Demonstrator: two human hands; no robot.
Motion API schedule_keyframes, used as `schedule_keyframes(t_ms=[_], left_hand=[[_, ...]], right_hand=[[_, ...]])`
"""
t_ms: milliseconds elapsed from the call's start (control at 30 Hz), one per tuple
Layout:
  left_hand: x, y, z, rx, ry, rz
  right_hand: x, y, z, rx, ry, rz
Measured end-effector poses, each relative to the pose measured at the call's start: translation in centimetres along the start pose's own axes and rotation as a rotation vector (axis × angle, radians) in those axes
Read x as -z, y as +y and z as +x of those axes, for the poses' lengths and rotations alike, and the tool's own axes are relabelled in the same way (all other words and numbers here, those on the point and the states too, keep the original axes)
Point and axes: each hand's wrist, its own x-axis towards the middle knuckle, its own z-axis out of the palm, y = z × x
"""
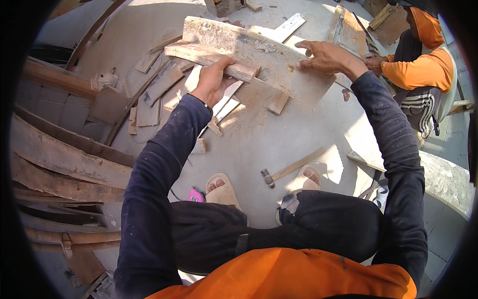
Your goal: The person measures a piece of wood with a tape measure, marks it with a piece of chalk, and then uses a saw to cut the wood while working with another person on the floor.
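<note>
Patches of sunlight fall across a smooth grey floor strewn with scrap wood. The left hand has its grip clamped on the near side of a short wooden strip, with the thumb on top. This strip lies along the left part of a broad, dusty curved board at the far middle of the scene. The right hand is at the right part of that board, its grip apart, fingers and thumb spread; whether the fingertips touch the wood I cannot tell. A small wooden block is at the board's near edge. Offcuts lie to the left. Nearer, a hammer lies between the sandalled feet, and a pink tape measure sits just left of the left foot. Long curved planks fill the left side; at far right, a co-worker in orange squats.
</note>
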Motion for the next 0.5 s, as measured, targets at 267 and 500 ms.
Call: schedule_keyframes(t_ms=[267, 500], left_hand=[[-5.4, 10.2, 2.5, -0.223, 0.060, -0.312], [-0.3, 8.6, 4.3, -0.231, 0.098, -0.490]], right_hand=[[3.7, 0.6, 5.6, -0.279, 1.301, 0.520], [-2.4, -0.2, 7.3, -0.224, 0.535, 1.062]])
